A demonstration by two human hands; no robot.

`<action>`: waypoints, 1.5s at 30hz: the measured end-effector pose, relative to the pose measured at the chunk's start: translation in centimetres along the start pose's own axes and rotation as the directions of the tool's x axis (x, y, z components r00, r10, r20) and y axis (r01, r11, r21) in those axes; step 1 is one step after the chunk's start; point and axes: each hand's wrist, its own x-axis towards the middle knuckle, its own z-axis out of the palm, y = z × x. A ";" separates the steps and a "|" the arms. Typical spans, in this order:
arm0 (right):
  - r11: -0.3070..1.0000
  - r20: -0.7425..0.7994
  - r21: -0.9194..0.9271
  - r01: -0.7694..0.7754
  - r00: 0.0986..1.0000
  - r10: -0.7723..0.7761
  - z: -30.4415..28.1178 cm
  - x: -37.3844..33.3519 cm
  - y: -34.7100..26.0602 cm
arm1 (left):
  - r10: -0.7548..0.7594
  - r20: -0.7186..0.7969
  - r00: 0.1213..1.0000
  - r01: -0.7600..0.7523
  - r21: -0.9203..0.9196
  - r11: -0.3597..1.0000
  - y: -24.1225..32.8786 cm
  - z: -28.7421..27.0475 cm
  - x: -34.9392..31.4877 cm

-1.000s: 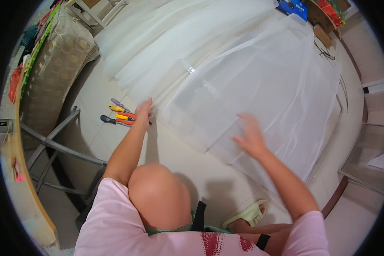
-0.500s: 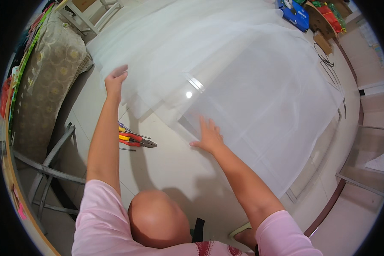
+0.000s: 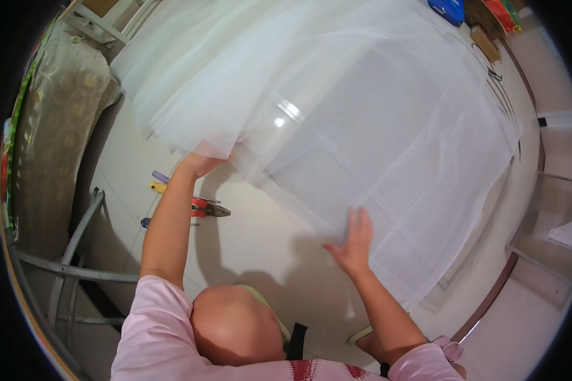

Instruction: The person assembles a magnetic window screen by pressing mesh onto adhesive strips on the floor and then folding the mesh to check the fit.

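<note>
A large sheet of sheer white mesh (image 3: 388, 114) spreads over the floor, with loose folds at its far left. Through it show pale straight bars (image 3: 340, 155) of a flat frame and a shiny clear strip (image 3: 288, 109). My left hand (image 3: 204, 160) is at the mesh's near left edge, partly under a raised flap; its fingers are covered and blurred through the cloth. My right hand (image 3: 353, 244) is open, fingers spread, at the near edge of the mesh over the frame. Beside my left forearm lie red-handled pliers (image 3: 211, 208) and a yellow-handled tool (image 3: 157, 187).
A metal stand (image 3: 76, 270) is at the left, below a patterned cloth cover (image 3: 57, 140). Dark thin cords (image 3: 499, 89) lie on the floor at the right. A small cardboard box (image 3: 485, 43) and a blue case (image 3: 448, 9) are at the far right.
My left hand has come nearer and rightward, and a flap of mesh now hangs over it. My right hand has moved right and toward me. The view has shifted slightly.
</note>
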 end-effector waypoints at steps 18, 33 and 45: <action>0.976 0.090 -0.212 0.043 0.996 -0.024 4.3 -1.9 1.1 | 0.449 -0.043 0.893 -0.262 -0.859 0.439 16.1 -4.4 5.0; 0.975 0.075 -0.218 0.040 0.997 -0.024 4.5 -1.5 1.5 | 0.785 -0.492 0.377 0.140 0.868 0.477 25.4 -9.2 3.9; 0.979 0.145 -0.192 0.067 0.989 -0.039 3.4 -1.8 1.8 | 0.592 -0.412 0.693 0.201 0.899 0.389 -2.9 -13.9 2.7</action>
